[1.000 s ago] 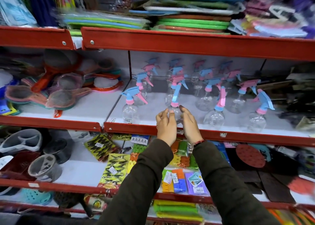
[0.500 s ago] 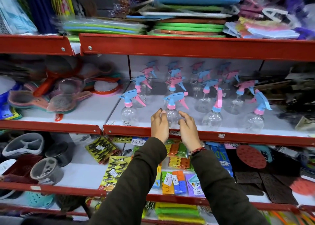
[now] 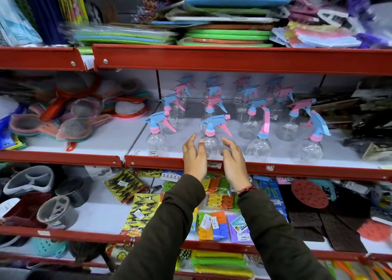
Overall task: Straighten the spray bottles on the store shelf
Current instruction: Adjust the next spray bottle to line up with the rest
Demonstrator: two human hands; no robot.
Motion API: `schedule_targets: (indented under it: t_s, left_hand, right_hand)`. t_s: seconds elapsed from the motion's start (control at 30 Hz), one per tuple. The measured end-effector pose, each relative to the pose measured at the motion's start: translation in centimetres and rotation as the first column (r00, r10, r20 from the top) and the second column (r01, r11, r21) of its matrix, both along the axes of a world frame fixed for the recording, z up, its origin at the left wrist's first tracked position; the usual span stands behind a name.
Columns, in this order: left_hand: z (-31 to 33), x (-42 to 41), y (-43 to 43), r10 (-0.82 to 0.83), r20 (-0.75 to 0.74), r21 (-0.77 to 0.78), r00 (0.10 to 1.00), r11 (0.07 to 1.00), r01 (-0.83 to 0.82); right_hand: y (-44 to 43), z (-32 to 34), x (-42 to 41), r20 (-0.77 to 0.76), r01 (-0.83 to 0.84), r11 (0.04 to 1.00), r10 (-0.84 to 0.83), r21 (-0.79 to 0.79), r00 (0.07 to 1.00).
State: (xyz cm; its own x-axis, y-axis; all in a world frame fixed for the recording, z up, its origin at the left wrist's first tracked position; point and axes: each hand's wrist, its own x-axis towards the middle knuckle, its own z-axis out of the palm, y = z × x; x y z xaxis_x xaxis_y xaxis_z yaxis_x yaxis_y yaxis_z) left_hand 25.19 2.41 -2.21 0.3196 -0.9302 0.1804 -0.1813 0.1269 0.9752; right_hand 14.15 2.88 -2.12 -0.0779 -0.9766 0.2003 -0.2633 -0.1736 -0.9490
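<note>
Several clear spray bottles with pink and blue trigger heads stand in rows on the white middle shelf point(image 3: 233, 152). The front middle bottle point(image 3: 211, 141) stands upright with its blue head and pink trigger turned to the right. My left hand point(image 3: 194, 156) and my right hand point(image 3: 234, 160) flank this bottle, fingers spread, just off its sides and holding nothing. To the left is another front bottle point(image 3: 156, 140). Right of my hands, one front bottle point(image 3: 259, 145) has its nozzle turned toward me, and a further bottle point(image 3: 309, 150) faces right.
A red shelf lip point(image 3: 297, 169) runs under the bottles. Mesh strainers point(image 3: 72, 129) lie on the left shelf section. Packets of clips point(image 3: 216, 222) hang on the shelf below. Stacked mats point(image 3: 229, 33) fill the shelf above.
Both hands have let go of the front middle bottle and drawn apart. Its spray head turned from pointing away to pointing right, and the bottle now stands by itself.
</note>
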Motion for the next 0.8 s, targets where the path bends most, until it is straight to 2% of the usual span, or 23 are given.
schedule_targets:
  t_s: [0.13,0.27,0.4,0.53,0.67,0.8]
  left_hand:
    - [-0.2,-2.2,1.7,0.104,-0.047,-0.200,0.993,0.973,-0.112]
    - [-0.1,-5.9,2.2,0.002,-0.050,-0.264,0.999,0.964,-0.015]
    - [-0.1,-10.1,1.6,-0.115,0.012,-0.174,0.993,0.978,0.115]
    - [0.4,-13.5,0.4,-0.185,0.038,-0.020,0.982,0.982,0.185]
    - [0.7,-15.4,-0.5,-0.197,-0.014,0.067,0.980,0.978,0.197]
    - [0.9,-15.5,-1.5,-0.191,-0.002,0.104,0.982,0.976,0.191]
  right_hand:
    - [1.6,-0.4,-2.0,0.127,0.092,0.987,-0.075,-0.129,0.989]
    - [2.6,-0.9,-5.6,0.225,0.245,0.941,-0.193,-0.235,0.955]
    - [0.8,-0.8,-10.1,0.234,0.320,0.934,-0.279,-0.158,0.931]
    - [-2.2,0.5,-13.2,0.090,0.149,0.989,-0.150,0.012,0.985]
    - [-3.1,1.1,-13.8,0.053,-0.001,0.998,-0.002,0.057,0.999]
    - [-2.2,0.3,-14.3,0.048,0.018,0.999,-0.020,0.042,0.999]
